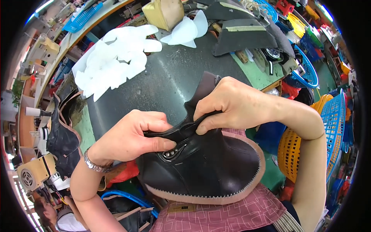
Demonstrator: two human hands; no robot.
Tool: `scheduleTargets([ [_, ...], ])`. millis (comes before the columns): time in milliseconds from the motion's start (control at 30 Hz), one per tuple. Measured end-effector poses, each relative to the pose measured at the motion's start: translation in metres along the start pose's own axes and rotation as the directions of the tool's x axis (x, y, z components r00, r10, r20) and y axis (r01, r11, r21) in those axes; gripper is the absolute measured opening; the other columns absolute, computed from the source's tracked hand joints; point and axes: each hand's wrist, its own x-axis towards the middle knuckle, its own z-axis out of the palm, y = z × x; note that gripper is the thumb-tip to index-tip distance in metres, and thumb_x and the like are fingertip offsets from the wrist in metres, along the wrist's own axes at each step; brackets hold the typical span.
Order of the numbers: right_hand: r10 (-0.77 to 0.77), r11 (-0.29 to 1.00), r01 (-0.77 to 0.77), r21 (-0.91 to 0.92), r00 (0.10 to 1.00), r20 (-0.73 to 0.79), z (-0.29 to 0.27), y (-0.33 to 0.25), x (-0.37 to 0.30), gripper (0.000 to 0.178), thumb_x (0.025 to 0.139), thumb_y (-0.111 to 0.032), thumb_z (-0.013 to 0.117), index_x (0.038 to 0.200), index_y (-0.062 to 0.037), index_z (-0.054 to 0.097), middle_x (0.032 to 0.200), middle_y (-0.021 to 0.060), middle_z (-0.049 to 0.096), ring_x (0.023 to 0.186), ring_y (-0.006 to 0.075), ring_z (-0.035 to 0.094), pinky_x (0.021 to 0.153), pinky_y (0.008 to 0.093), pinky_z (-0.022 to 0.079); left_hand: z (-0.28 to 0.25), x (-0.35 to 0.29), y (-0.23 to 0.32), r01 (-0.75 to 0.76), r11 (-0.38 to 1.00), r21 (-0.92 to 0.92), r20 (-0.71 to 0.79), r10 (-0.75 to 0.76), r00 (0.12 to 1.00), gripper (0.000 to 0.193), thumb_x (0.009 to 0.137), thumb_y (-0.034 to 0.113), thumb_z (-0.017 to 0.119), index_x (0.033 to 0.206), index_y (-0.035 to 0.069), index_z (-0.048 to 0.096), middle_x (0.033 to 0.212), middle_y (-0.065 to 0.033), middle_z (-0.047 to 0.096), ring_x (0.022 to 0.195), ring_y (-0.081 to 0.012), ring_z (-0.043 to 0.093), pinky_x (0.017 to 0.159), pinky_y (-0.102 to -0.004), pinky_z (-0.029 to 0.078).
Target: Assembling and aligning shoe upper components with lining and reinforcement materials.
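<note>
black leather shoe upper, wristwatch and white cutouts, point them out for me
black leather shoe upper [216, 166], head view, broad smooth panel
wristwatch [94, 165], head view, metal band on left wrist
white cutouts [116, 62], head view, middle of the pile

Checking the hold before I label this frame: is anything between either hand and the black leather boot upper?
Nothing visible is. The left hand pinches the black leather boot upper at its folded edge, and the right hand grips the same fold from the other side, both bare fingers directly on the leather.

White cut pieces [112, 62], blue basket [336, 116], orange basket [290, 150], dark worktable [170, 81]
</note>
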Motion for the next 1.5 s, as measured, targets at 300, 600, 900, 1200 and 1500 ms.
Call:
scheduleTargets([
  [300, -0.189, 0.946, 0.148, -0.289, 0.975, -0.119, -0.003, -0.006, 0.003, 0.013, 0.070, -0.016, 0.069, 0.075, -0.0050, 0.063, 0.059, 0.0095, 0.056, 0.052, 0.0260, 0.056, 0.047, 0.0322, 0.042, 0.015, 0.001, 0.020, 0.041, 0.982, 0.186, -0.224, 0.002, 0.975, 0.025, 0.074, 0.016, 0.070, 0.069, -0.003, 0.055, 0.062, -0.0107, 0.047, 0.054, -0.0152, 0.045, 0.051, -0.0297, 0.038],
  [600, -0.242, 0.916, 0.143, -0.374, 0.942, -0.233, -0.003, -0.006, 0.007, 0.015, 0.072, -0.019, 0.065, 0.074, -0.0052, 0.060, 0.058, 0.0119, 0.055, 0.060, 0.0294, 0.058, 0.055, 0.0391, 0.044, 0.024, 0.005, 0.018, -0.054, 0.858, 0.511, -0.379, 0.281, 0.882, 0.027, 0.069, 0.012, 0.071, 0.066, -0.003, 0.049, 0.063, -0.0133, 0.045, 0.057, -0.0277, 0.047, 0.052, -0.0333, 0.038],
  [900, -0.386, 0.862, 0.387, -0.328, 0.920, 0.070, -0.010, -0.008, 0.005, 0.019, 0.071, -0.013, 0.067, 0.080, -0.0037, 0.054, 0.100, 0.0125, 0.055, 0.070, 0.0290, 0.059, 0.057, 0.0369, 0.050, -0.001, -0.007, 0.019, -0.289, 0.860, 0.421, -0.063, 0.346, 0.936, 0.013, 0.071, 0.007, 0.068, 0.079, 0.000, 0.060, 0.063, -0.0108, 0.045, 0.057, -0.0263, 0.049, 0.051, -0.0324, 0.038],
  [1200, -0.316, 0.948, 0.298, -0.113, 0.921, -0.228, -0.011, -0.004, 0.004, 0.021, 0.073, -0.014, 0.070, 0.069, -0.0004, 0.055, 0.068, 0.0088, 0.054, 0.061, 0.0218, 0.053, 0.052, 0.0302, 0.040, -0.018, -0.021, 0.014, -0.242, 0.927, 0.285, -0.182, 0.300, 0.936, 0.017, 0.070, 0.005, 0.070, 0.068, -0.003, 0.056, 0.061, -0.0078, 0.046, 0.053, -0.0192, 0.044, 0.049, -0.0288, 0.033],
  [1500, -0.035, 0.770, 0.421, 0.479, 0.778, -0.627, 0.032, 0.000, 0.008, 0.035, 0.074, -0.002, 0.069, 0.103, -0.0047, 0.050, 0.120, 0.0060, 0.038, 0.082, 0.0069, 0.045, 0.070, 0.0224, 0.039, 0.005, -0.021, 0.017, -0.103, 0.907, 0.408, -0.520, 0.324, 0.790, 0.016, 0.071, 0.014, 0.070, 0.077, 0.001, 0.064, 0.063, -0.0095, 0.051, 0.054, -0.0227, 0.050, 0.049, -0.0308, 0.038],
])
